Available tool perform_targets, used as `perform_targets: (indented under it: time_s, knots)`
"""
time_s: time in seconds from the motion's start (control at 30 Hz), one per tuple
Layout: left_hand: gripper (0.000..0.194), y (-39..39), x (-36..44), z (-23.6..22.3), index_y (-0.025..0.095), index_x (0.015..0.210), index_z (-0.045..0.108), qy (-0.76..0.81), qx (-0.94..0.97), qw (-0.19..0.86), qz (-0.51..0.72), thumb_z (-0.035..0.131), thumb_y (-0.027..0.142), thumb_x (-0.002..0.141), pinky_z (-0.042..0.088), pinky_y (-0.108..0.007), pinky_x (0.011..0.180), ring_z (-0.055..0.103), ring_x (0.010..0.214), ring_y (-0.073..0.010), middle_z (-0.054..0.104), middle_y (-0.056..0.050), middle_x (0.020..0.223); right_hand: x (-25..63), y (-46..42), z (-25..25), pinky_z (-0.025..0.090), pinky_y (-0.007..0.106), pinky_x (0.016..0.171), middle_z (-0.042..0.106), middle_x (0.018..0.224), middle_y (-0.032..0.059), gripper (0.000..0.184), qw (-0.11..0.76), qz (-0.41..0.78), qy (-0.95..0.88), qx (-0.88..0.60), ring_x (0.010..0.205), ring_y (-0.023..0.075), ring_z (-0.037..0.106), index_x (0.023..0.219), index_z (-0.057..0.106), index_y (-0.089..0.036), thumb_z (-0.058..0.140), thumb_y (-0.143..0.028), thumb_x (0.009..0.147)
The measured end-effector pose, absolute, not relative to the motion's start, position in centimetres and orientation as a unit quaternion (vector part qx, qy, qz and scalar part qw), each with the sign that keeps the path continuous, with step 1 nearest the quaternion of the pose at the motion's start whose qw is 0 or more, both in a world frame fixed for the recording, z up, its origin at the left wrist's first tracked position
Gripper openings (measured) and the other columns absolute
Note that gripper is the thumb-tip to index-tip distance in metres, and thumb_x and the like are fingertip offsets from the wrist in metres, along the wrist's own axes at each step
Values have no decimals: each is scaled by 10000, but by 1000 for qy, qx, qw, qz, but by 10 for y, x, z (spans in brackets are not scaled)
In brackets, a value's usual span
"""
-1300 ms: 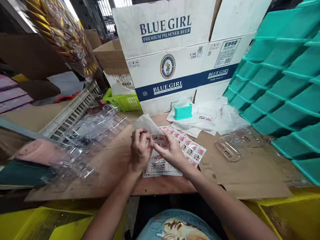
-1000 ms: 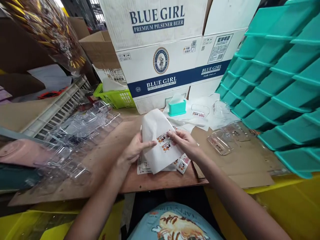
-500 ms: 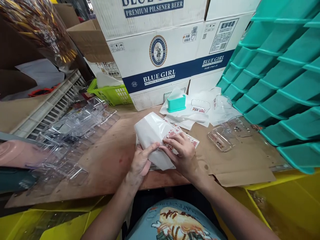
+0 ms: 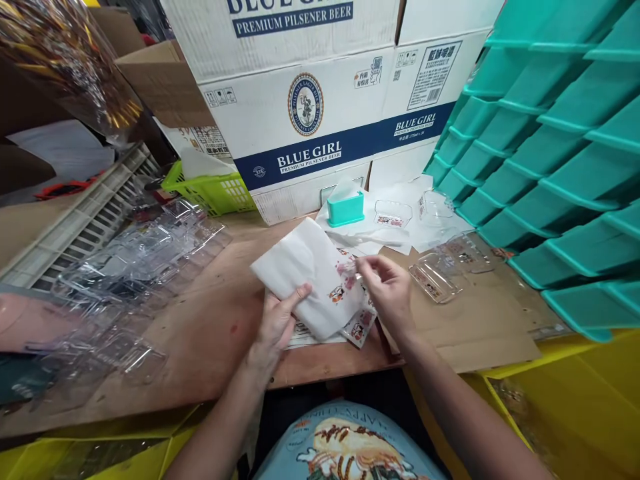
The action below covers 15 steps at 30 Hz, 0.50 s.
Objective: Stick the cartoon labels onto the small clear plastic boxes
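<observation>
My left hand (image 4: 278, 321) grips the near edge of a white sticker sheet (image 4: 305, 270), thumb on top, holding it lifted and curled over the wooden table (image 4: 210, 327). One small printed sticker (image 4: 337, 293) still shows on the sheet. My right hand (image 4: 387, 290) is just right of the sheet, fingertips pinched on a small sticker (image 4: 349, 268) peeled from it. More sticker sheets (image 4: 359, 327) lie flat under the lifted one.
Clear plastic boxes (image 4: 145, 260) are piled at the left and a few lie at the right (image 4: 434, 280). A teal holder (image 4: 345, 208), a green basket (image 4: 210, 190), beer cartons (image 4: 310, 113) and stacked teal trays (image 4: 550, 147) ring the table. Yellow bins (image 4: 575, 413) sit below.
The white sheet has been lifted and turned leftward by my left hand. My right hand came off the sheet and pulled right with a sticker pinched in its fingertips.
</observation>
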State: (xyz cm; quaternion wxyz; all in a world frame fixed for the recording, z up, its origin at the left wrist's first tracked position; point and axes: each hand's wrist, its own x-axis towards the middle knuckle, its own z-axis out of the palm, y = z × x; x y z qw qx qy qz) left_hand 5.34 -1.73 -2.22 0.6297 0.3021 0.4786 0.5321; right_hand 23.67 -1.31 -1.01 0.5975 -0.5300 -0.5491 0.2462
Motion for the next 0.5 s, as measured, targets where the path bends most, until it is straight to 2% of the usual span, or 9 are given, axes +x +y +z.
perform_targets:
  time_s: [0.07, 0.13, 0.17, 0.2, 0.27, 0.33, 0.37, 0.43, 0.5]
  knots:
    - [614, -4, 44, -27, 130, 1122, 658, 536, 399, 534, 518, 886, 316, 584, 468, -501, 1031, 612, 1164, -331, 698, -140, 1134, 254, -6, -7, 484, 307, 691, 656, 751, 16, 171, 625, 258, -497, -544, 706, 165, 601, 789, 649, -192, 610, -309, 908]
    - [730, 4, 41, -25, 160, 1233, 613, 572, 493, 374, 539, 892, 317, 577, 376, -515, 1121, 499, 1304, -337, 605, -152, 1288, 264, -3, -2, 489, 320, 730, 658, 777, 19, 158, 634, 209, -505, -548, 745, 174, 607, 809, 654, -197, 605, -305, 914]
    - [729, 5, 42, -21, 175, 1251, 612, 572, 523, 311, 551, 887, 332, 594, 336, -500, 1153, 455, 1344, -328, 566, -149, 1332, 266, -3, 1, 491, 333, 755, 662, 792, 23, 137, 634, 167, -523, -545, 763, 178, 609, 823, 658, -202, 605, -287, 916]
    - [657, 4, 45, -16, 181, 1227, 638, 558, 547, 295, 550, 864, 365, 638, 322, -483, 1164, 446, 1351, -320, 556, -145, 1339, 266, -4, 3, 492, 352, 784, 669, 806, 25, 103, 630, 116, -549, -536, 772, 182, 609, 839, 660, -208, 611, -260, 913]
    - [427, -1, 56, -3, 156, 1061, 724, 497, 560, 426, 508, 742, 475, 777, 385, -472, 1118, 531, 1269, -318, 624, -153, 1238, 263, -8, 4, 474, 427, 895, 685, 822, 25, 43, 598, 11, -624, -503, 794, 193, 608, 885, 672, -227, 638, -201, 889]
    - [400, -6, 68, 7, 133, 886, 754, 404, 483, 631, 453, 653, 518, 845, 470, -466, 1027, 619, 1150, -311, 702, -156, 1092, 257, -14, 2, 379, 543, 1042, 708, 852, 23, 147, 528, -54, -716, -453, 840, 211, 615, 973, 692, -258, 647, -162, 870]
    - [381, -6, 73, 9, 127, 850, 754, 365, 420, 701, 445, 668, 498, 840, 493, -458, 996, 641, 1116, -306, 721, -153, 1060, 254, -17, -1, 309, 591, 1094, 720, 881, 24, 207, 489, -59, -757, -429, 875, 221, 621, 1026, 697, -275, 635, -151, 872]
    - [279, -6, 79, 9, 130, 847, 755, 325, 303, 751, 488, 765, 399, 775, 498, -445, 992, 657, 1102, -291, 738, -135, 1064, 248, -24, -7, 264, 623, 1120, 733, 940, 32, 277, 453, -14, -796, -401, 938, 236, 629, 1106, 695, -291, 606, -145, 888]
    - [208, -4, 81, 4, 149, 859, 761, 315, 249, 728, 555, 808, 310, 736, 470, -434, 1035, 648, 1135, -270, 739, -109, 1096, 240, -29, -13, 390, 569, 1045, 729, 995, 59, 278, 498, 98, -751, -423, 952, 237, 634, 1157, 685, -270, 585, -177, 914]
